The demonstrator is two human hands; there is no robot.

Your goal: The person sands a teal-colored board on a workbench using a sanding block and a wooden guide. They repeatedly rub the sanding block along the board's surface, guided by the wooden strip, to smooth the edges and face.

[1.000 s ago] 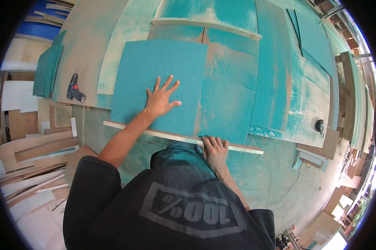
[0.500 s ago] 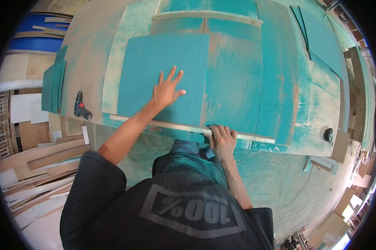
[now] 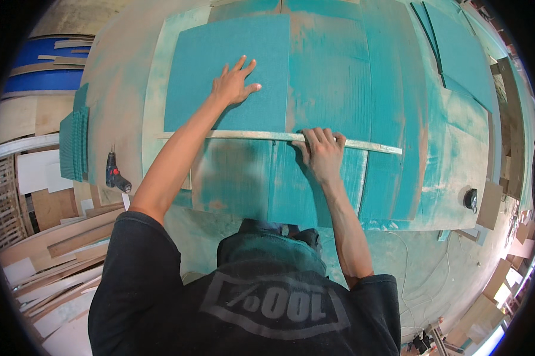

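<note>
A smooth teal sheet (image 3: 220, 44) lies flat on the stained work surface in front of me. My left hand (image 3: 235, 86) rests on it, fingers spread and pointing away. Along the sheet's near edge runs a long, thin pale wooden strip (image 3: 249, 135), reaching well past the sheet to the right. My right hand (image 3: 324, 151) grips this strip right of the sheet's corner, fingers hooked over its far side and thumb on the near side. Beneath both lies a teal-stained, streaked panel (image 3: 232, 172) with visible seams.
A cordless drill (image 3: 118, 172) lies at the left, near a stack of teal ribbed pieces (image 3: 73, 142). More teal sheets (image 3: 463, 59) lie at the far right. A small black tape measure (image 3: 470, 200) sits at the right edge. Offcut boards (image 3: 65, 255) are piled lower left.
The teal sheet and wooden strip have slid away from me across the surface, both hands moving with them. A far wooden strip has left the view. More stained panel shows on the near side.
</note>
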